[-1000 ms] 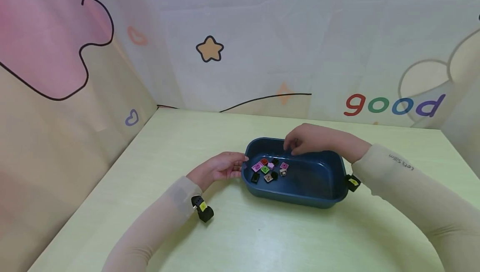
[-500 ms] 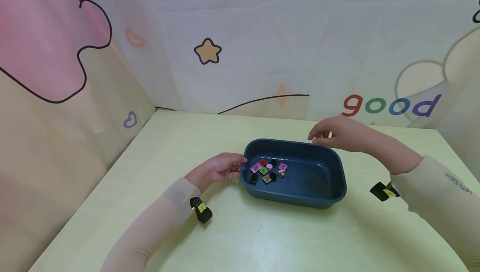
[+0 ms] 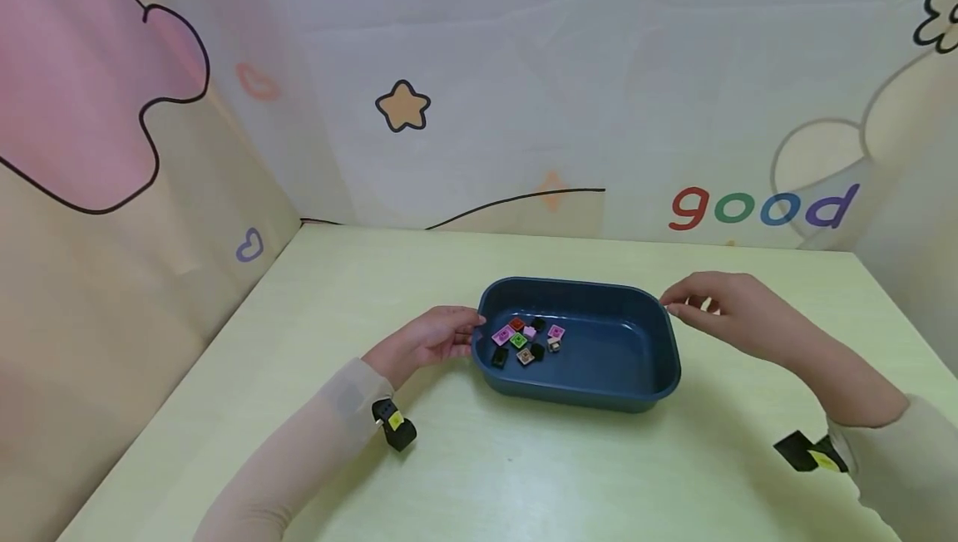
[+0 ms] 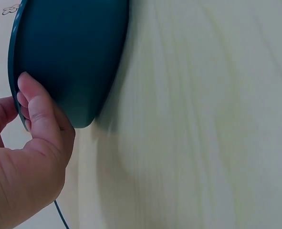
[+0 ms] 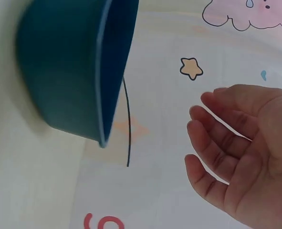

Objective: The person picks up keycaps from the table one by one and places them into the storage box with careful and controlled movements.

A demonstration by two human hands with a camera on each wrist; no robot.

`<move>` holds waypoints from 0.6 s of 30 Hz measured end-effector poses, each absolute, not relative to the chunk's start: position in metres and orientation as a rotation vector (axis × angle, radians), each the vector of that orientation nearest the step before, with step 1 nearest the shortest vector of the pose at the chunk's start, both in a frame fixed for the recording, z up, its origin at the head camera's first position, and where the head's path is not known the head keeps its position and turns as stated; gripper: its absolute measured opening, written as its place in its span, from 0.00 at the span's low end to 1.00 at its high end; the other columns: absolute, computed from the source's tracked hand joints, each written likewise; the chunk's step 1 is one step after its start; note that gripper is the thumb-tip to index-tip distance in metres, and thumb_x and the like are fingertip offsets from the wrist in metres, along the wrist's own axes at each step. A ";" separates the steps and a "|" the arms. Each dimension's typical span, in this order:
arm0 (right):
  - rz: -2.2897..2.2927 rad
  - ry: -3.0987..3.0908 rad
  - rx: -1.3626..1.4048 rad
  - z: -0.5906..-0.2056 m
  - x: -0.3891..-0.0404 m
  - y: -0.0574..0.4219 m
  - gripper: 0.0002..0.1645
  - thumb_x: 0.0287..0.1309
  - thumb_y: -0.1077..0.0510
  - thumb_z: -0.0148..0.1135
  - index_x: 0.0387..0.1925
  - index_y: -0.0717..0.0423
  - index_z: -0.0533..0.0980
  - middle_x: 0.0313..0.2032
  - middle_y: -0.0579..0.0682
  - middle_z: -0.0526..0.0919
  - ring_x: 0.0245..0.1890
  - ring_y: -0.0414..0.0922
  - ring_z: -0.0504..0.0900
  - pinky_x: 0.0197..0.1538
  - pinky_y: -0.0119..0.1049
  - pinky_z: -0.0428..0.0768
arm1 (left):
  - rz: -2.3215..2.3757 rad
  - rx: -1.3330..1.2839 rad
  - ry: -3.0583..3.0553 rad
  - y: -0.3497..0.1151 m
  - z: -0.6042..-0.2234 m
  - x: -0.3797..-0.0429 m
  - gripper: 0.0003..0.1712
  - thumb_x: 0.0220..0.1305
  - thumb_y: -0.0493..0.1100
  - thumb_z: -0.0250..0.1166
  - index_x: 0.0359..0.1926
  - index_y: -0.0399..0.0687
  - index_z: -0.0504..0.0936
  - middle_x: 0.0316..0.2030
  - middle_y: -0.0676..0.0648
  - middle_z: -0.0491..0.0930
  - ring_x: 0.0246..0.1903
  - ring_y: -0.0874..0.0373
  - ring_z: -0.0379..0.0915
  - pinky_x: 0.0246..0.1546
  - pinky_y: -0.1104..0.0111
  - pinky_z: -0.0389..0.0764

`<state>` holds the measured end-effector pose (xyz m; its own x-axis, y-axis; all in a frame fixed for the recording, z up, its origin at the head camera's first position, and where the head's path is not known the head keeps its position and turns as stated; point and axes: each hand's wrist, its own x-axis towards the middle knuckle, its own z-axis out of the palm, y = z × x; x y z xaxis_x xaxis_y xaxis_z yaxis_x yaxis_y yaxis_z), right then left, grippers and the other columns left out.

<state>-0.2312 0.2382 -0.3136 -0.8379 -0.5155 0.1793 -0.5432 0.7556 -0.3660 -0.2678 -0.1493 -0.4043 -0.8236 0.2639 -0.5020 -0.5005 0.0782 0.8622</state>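
Observation:
A dark blue plastic tub (image 3: 602, 363) stands on the table, its long side across my view. Several small toy bricks (image 3: 518, 341) in pink, green, red, black and tan lie loose in its left half. My left hand (image 3: 427, 341) grips the rim at the tub's left end. In the left wrist view, the left hand (image 4: 33, 152) has its thumb on one side of that rim and its fingers on the other. By the far right corner hovers my right hand (image 3: 737, 313). In the right wrist view, the right hand (image 5: 245, 148) holds nothing, its fingers loosely bent and apart from the tub.
The pale wooden table (image 3: 479, 484) runs back to a cloth backdrop (image 3: 509, 110) printed with a star, hearts and the word "good". Cloth also rises along the left and right sides. Black cameras are strapped to both wrists.
My right hand has moved right, from over the tub's far side to beyond its far right corner. The left hand keeps its grip on the rim. The bricks lie as before.

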 end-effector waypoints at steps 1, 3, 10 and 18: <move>0.642 -2.883 0.846 -0.317 -0.228 0.240 0.11 0.66 0.59 0.66 0.48 0.54 0.84 0.37 0.41 0.86 0.35 0.29 0.74 0.36 0.28 0.80 | 1.800 -0.230 1.819 -0.149 -0.405 -0.268 0.17 0.78 0.42 0.53 0.58 0.35 0.76 0.29 0.52 0.79 0.27 0.64 0.74 0.28 0.81 0.83; 0.672 -2.891 0.786 -0.324 -0.222 0.244 0.11 0.67 0.59 0.65 0.49 0.55 0.84 0.39 0.44 0.86 0.35 0.29 0.73 0.36 0.27 0.79 | 1.790 -0.224 1.835 -0.149 -0.406 -0.268 0.18 0.78 0.42 0.54 0.59 0.35 0.76 0.30 0.52 0.79 0.27 0.64 0.74 0.29 0.80 0.83; 0.817 -2.897 0.614 -0.341 -0.205 0.253 0.13 0.68 0.59 0.64 0.52 0.58 0.82 0.46 0.54 0.87 0.37 0.22 0.70 0.36 0.25 0.79 | 1.705 -0.224 1.969 -0.152 -0.411 -0.265 0.21 0.77 0.47 0.58 0.59 0.36 0.76 0.32 0.51 0.80 0.28 0.62 0.76 0.29 0.78 0.84; 0.929 -2.937 0.547 -0.337 -0.206 0.263 0.18 0.71 0.56 0.61 0.58 0.60 0.78 0.51 0.59 0.85 0.40 0.16 0.69 0.40 0.23 0.80 | 1.623 -0.169 2.164 -0.160 -0.402 -0.258 0.23 0.77 0.54 0.56 0.54 0.37 0.76 0.35 0.49 0.77 0.35 0.58 0.76 0.37 0.72 0.87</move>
